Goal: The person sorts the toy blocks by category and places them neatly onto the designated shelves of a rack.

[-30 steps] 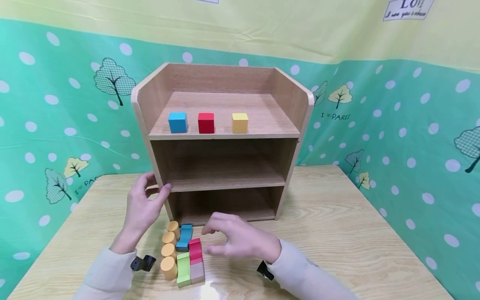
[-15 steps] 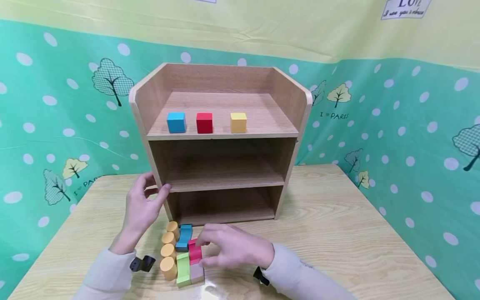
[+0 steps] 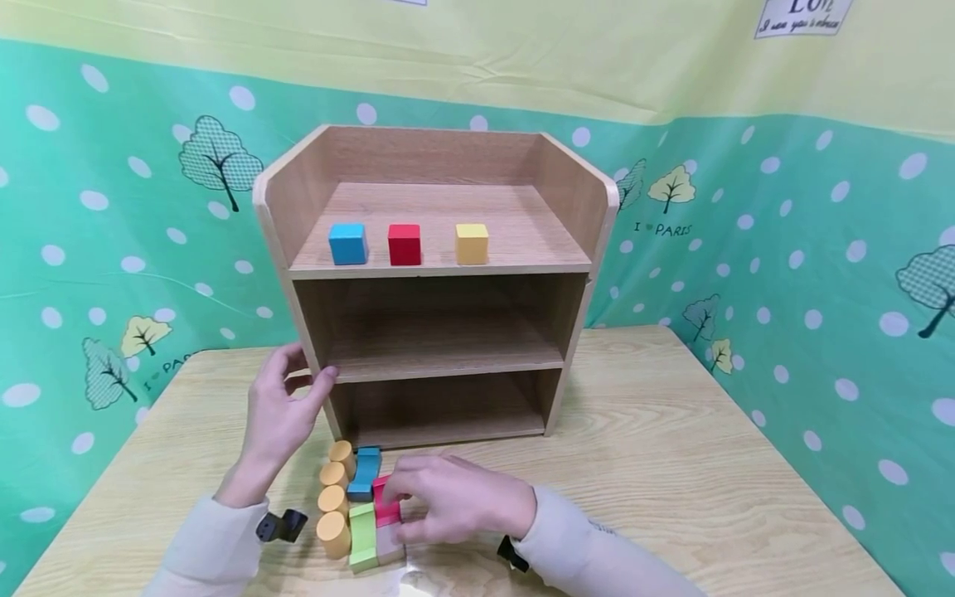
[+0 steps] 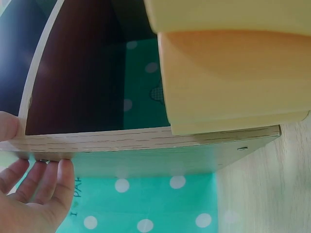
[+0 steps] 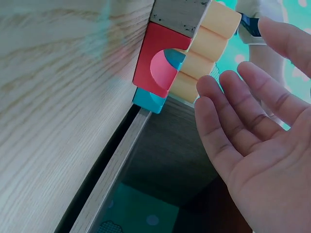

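My left hand (image 3: 282,410) grips the left side panel of a wooden shelf unit (image 3: 448,366), thumb on the front edge and fingers on the outer side. My right hand (image 3: 466,499) hovers at the right side of a block group, fingertips overlapping a red block (image 3: 387,519) with a curved cut-out. In the right wrist view, its fingers are loosely extended and apart from the red block (image 5: 146,60). Beside that lie a blue cut-out block (image 3: 366,473), a green one (image 3: 363,537), a greyish-purple block (image 3: 387,546) and a row of several orange-yellow cylinders (image 3: 333,535).
On the unit's top shelf stand a blue cube (image 3: 348,245), a red cube (image 3: 404,245) and a yellow cube (image 3: 472,245). The unit rests on a wood-grain table (image 3: 671,448). A green dotted cloth (image 3: 791,332) hangs behind and at the right.
My right hand has moved left and slightly down, from beside the blocks to over the red block's right side. The left hand keeps its grip on the shelf unit.
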Available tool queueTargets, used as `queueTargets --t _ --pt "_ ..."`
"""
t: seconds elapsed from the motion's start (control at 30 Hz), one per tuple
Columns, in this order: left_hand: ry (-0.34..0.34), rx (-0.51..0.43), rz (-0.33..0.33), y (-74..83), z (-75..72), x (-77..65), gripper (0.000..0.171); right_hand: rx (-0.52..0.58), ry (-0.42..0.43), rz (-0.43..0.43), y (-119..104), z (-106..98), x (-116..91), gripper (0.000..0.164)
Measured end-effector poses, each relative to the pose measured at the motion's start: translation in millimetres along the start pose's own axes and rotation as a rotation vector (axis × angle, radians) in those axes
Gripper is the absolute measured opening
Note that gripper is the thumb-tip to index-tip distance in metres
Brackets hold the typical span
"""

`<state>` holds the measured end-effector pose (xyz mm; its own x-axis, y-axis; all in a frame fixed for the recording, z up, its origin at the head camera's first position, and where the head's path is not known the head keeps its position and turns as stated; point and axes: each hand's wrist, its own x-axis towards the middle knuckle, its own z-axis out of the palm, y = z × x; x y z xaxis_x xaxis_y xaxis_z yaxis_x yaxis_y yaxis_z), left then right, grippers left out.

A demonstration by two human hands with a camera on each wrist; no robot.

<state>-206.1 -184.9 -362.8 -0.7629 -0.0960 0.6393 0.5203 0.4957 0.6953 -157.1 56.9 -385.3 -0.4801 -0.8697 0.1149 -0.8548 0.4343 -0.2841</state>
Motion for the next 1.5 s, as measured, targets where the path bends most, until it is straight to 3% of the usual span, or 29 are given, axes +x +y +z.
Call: queueTargets --t 0.77,1.27,1.5 --pt "0.005 -0.004 0.011 -3.6 0.7 0.5 0.044 -0.065 -0.063 -0.036 -5.3 12.9 5.0 0.023" --pt "0.012 0.021 0.005 -4.1 0.9 1.0 0.042 -0.115 -0.062 -0.053 -5.8 20.6 6.1 0.022" --pt "0.010 0.011 0.001 5.3 0.4 0.2 0.041 -0.113 -0.068 -0.049 -6.0 20.8 5.3 0.024"
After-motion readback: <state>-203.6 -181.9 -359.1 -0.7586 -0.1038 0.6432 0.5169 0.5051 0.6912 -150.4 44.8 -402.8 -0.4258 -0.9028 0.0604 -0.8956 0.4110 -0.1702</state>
